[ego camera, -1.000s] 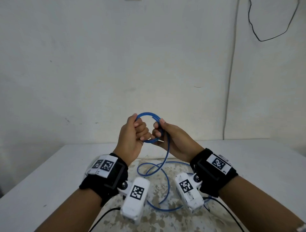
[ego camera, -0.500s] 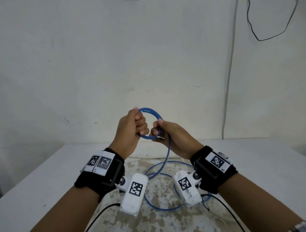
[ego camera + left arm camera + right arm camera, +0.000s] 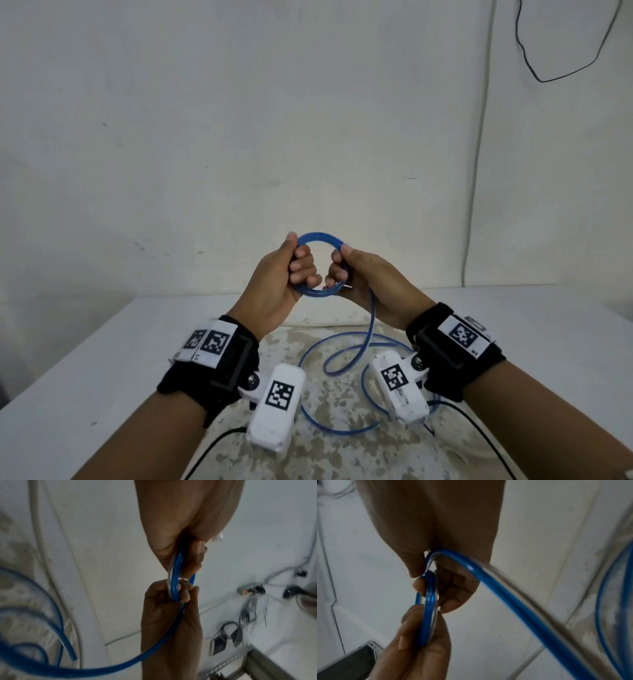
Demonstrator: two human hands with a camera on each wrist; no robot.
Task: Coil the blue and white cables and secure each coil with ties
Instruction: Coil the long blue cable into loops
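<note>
Both hands hold a small upright coil of the blue cable [image 3: 320, 265] above the table. My left hand [image 3: 298, 260] grips the coil's left side, thumb on top and fingers curled through the ring. My right hand [image 3: 340, 265] grips the right side. The left wrist view shows the coil [image 3: 176, 577] between both hands' fingers, and the right wrist view shows the coil [image 3: 429, 608] edge-on. From the right hand the blue cable's loose length [image 3: 342, 359] drops onto the mat in loops. A white cable [image 3: 51, 574] lies on the table at the left.
A mottled mat [image 3: 342, 455] covers the near part of the white table [image 3: 102, 359], which stands against a plain wall. A black wire [image 3: 548, 78] hangs on the wall at the upper right. A power strip [image 3: 248, 589] and tangled leads lie beyond the table.
The hands have drawn slightly apart on the coil. The hanging blue strand has swung toward the right hand, and the loops on the mat have shifted.
</note>
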